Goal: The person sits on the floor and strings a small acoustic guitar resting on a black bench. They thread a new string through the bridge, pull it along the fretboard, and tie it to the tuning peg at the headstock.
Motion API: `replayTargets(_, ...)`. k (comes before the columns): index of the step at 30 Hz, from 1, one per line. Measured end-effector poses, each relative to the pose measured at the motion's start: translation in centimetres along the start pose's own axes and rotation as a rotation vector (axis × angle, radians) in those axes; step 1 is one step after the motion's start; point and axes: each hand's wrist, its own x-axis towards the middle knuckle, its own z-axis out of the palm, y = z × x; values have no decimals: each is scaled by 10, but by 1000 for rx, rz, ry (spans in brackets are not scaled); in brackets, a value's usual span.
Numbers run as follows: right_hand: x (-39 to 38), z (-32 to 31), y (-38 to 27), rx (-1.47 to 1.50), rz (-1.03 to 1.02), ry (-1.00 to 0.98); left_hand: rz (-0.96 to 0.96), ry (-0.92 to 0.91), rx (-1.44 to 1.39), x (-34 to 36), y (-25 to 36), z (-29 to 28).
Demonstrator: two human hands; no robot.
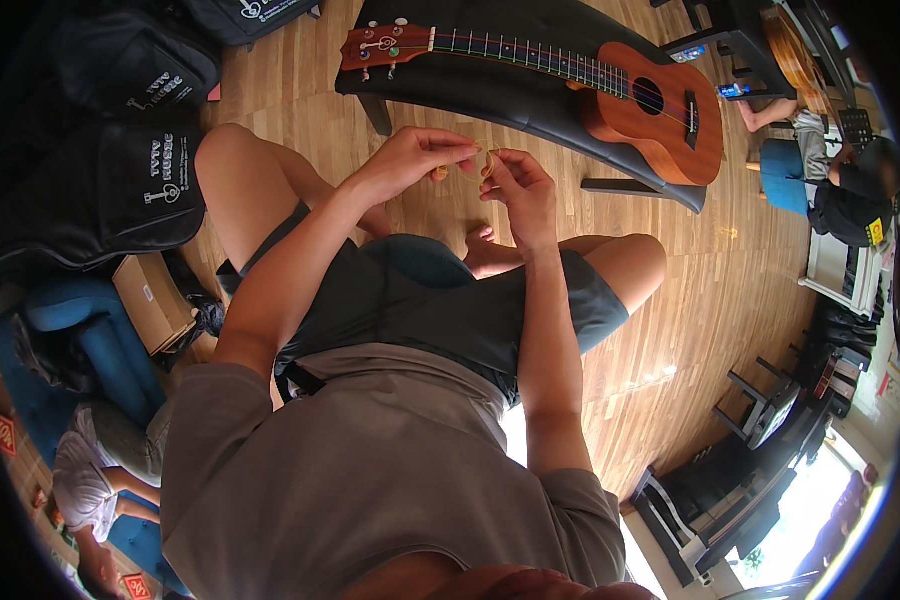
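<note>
My left hand [422, 158] and my right hand [522, 192] are raised close together in front of my knees, both with fingers pinched. Between the fingertips runs a thin yellowish string [488, 160], bent into a small loop near my right fingers. It is too fine to follow along its whole length. Just beyond my hands, a brown ukulele [670, 150] lies face up on a black padded bench [450, 95]. Its headstock points left and its body lies to the right, with coloured strings along the neck. Neither hand touches the ukulele.
Black instrument bags [120, 190] are piled at the left, above a cardboard box [152, 300] and a blue sofa [120, 370] where a person sits. Another person [850, 200] sits far right near a blue chair [783, 175]. Wooden floor [710, 300] stretches rightward toward dark furniture.
</note>
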Motion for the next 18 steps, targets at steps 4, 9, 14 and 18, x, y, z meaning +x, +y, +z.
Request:
replayTargets(4, -2, 2, -7, 75, 55, -45, 2, 24, -7, 3, -8, -1)
replayTargets(9, -4, 2, -11, 124, 140, -130, 12, 39, 25, 1, -5, 0)
replayTargets(14, -1, -2, -3, 138, 106, -125, 98, -63, 27, 1, -8, -2)
replayTargets(18, 0, -2, -6, 247, 127, -120, 128, -32, 14, 3, -12, -1)
